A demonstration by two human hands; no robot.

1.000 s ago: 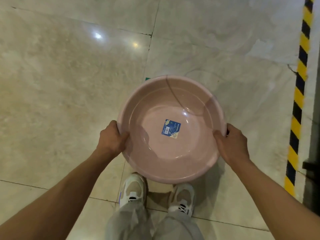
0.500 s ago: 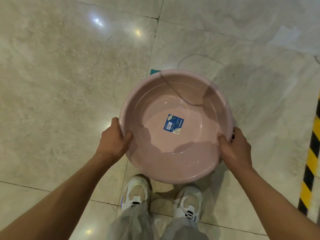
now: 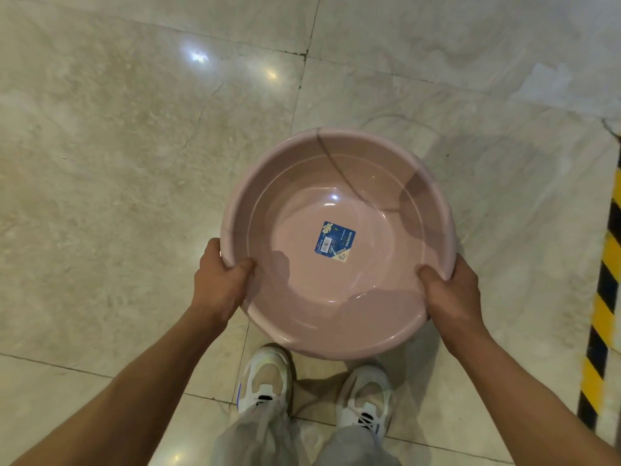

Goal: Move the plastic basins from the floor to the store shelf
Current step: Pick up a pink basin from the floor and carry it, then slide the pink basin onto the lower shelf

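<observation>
A round pink plastic basin (image 3: 336, 307) with a blue label on its bottom is held level above the floor, in front of my feet. My left hand (image 3: 220, 280) grips its left rim with the thumb inside. On the opposite side my right hand (image 3: 450, 292) clasps the right rim the same way. The basin is empty. No shelf is in view.
Glossy beige marble floor tiles (image 3: 134, 163) spread all around. A yellow and black hazard stripe (image 3: 601, 297) runs along the right edge. My two white sneakers (image 3: 265, 381) stand just below the basin.
The view has shifted slightly, so the hazard stripe sits nearer the right edge than a second ago. Both hands keep the same hold on the basin, which stays in front of me.
</observation>
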